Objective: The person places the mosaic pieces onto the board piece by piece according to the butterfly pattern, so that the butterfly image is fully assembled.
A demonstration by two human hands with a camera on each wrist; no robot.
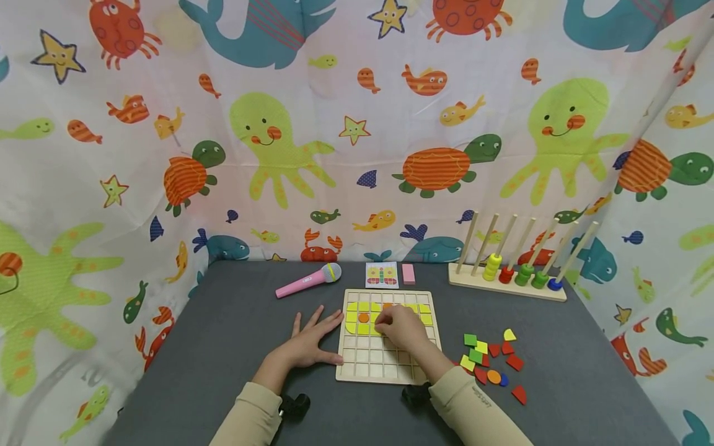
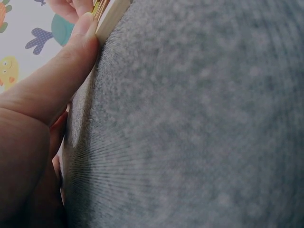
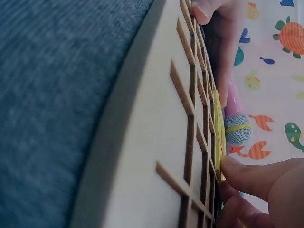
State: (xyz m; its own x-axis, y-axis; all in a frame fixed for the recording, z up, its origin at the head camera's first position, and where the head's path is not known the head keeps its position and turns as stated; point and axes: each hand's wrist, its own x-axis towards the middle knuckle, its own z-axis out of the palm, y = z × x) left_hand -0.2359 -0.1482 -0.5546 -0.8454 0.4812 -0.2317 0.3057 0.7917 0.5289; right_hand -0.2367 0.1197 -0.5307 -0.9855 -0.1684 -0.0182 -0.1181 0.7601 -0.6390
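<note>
A wooden grid board [image 1: 385,370] lies on the table with yellow tiles [image 1: 362,329] and an orange round tile [image 1: 364,318] in its upper rows. My left hand [image 1: 305,344] rests along the board's left side, fingers spread, its thumb [image 2: 78,45] at the edge. Over the yellow rows, my right hand [image 1: 406,328] has its thumb and curled fingers together at a yellow tile [image 3: 218,156]. The hand covers part of those rows in the head view; in the right wrist view the thumb [image 3: 247,175] meets the yellow.
Loose tiles in several colours, among them a green square [image 1: 470,340] and a red piece [image 1: 519,394], lie right of the board. Behind it are a pink microphone [image 1: 304,284], a pattern card [image 1: 382,275] and a pink block [image 1: 408,274]. A peg rack [image 1: 468,276] with rings stands back right.
</note>
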